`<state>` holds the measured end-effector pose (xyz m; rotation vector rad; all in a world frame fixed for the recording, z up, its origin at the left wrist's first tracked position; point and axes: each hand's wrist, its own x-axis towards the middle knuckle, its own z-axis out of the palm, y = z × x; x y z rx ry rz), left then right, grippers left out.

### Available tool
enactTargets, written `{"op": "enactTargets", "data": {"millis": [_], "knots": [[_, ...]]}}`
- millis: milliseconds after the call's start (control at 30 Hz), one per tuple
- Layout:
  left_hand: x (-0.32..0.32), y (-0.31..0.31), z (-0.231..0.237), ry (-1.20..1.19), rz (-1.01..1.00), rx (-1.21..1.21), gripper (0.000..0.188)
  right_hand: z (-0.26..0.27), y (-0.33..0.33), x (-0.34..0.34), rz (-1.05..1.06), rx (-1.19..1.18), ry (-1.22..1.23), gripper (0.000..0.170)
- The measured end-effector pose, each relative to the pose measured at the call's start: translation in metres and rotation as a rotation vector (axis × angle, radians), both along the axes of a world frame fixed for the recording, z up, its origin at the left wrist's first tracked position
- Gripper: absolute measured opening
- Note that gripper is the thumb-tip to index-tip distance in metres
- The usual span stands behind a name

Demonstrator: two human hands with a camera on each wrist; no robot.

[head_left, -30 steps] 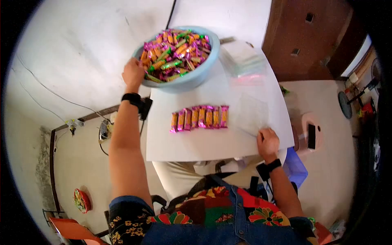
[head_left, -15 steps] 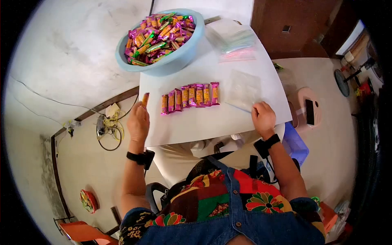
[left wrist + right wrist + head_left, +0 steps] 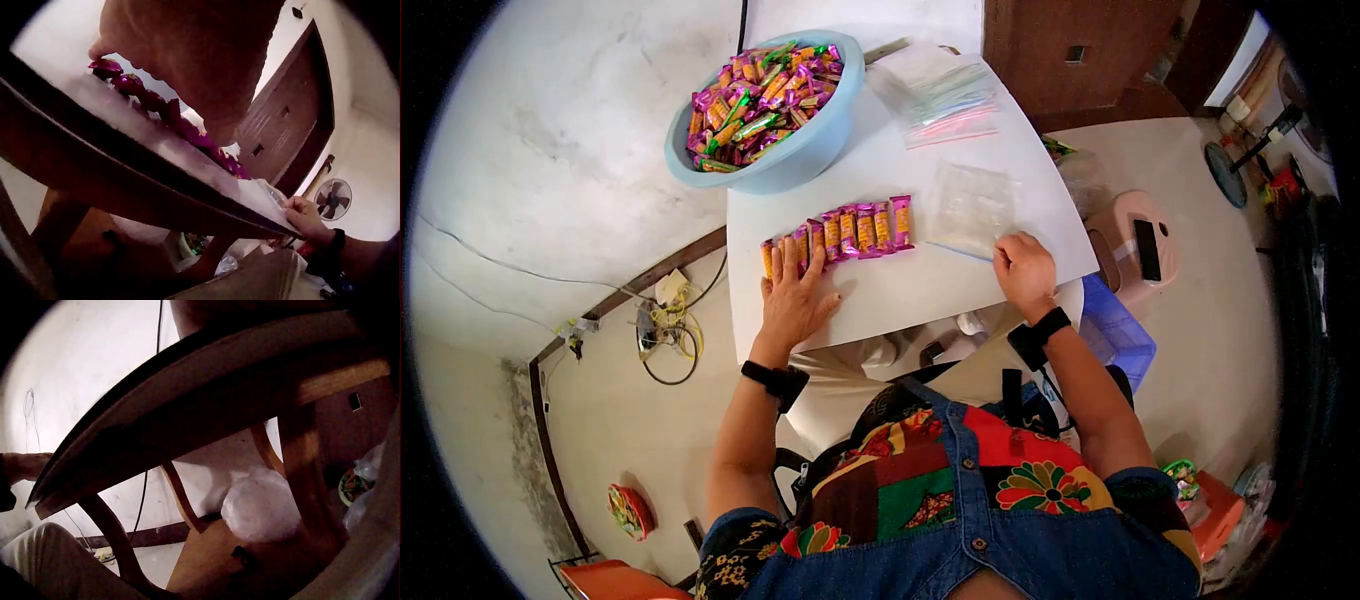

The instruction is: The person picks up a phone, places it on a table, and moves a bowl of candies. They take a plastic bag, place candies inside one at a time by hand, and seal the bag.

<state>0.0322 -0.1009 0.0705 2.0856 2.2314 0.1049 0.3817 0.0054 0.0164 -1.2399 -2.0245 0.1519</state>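
A row of snack bars [image 3: 865, 229] in purple and orange wrappers lies side by side on the white table [image 3: 880, 300]. My left hand [image 3: 793, 303] rests over the row's left end, its fingers spread and extended across the bars there, partly hiding them. In the left wrist view the purple wrappers [image 3: 178, 122] show just under that hand. A clear plastic bag [image 3: 972, 208] lies flat to the right of the row. At its near right corner sits my right hand [image 3: 1027, 272], fingers bent; I cannot tell whether they grip the bag's corner.
A light blue basin [image 3: 810, 150] heaped with purple and green wrapped bars stands at the table's far left. More clear bags [image 3: 950, 105] are stacked at the far right. A blue plastic crate [image 3: 1115, 335] is on the floor by the table's right side.
My left hand has come from the basin with one bar and moved to the row's left end, where the row is now longer. The right hand stays by the bag's corner.
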Motion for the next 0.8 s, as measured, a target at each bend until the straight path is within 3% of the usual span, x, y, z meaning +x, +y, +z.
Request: {"op": "enactTargets", "data": {"millis": [300, 433, 467, 567, 600, 800], "knots": [[-0.015, 0.034, 0.004, -0.018, 0.021, -0.102, 0.073, -0.001, -0.001, 0.000, -0.007, -0.011, 0.022, 0.008], [-0.001, 0.040, 0.006, 0.050, -0.038, 0.206, 0.072, 0.000, -0.001, 0.000, 0.000, -0.029, 0.034, 0.009], [0.009, 0.046, 0.002, 0.051, -0.136, 0.433, 0.058, 0.000, -0.001, 0.000, 0.000, -0.024, 0.043, 0.008], [0.046, 0.065, 0.006, -0.110, -0.230, 0.397, 0.034, 0.003, -0.002, -0.001, 0.002, -0.019, 0.050, 0.008], [0.059, 0.073, 0.003, -0.127, -0.294, 0.510, 0.022, 0.005, -0.003, -0.001, 0.000, -0.028, 0.043, 0.008], [0.109, 0.089, 0.004, -0.010, -0.120, 0.415, 0.032, 0.002, -0.002, 0.000, 0.004, -0.017, 0.058, 0.007]]}}
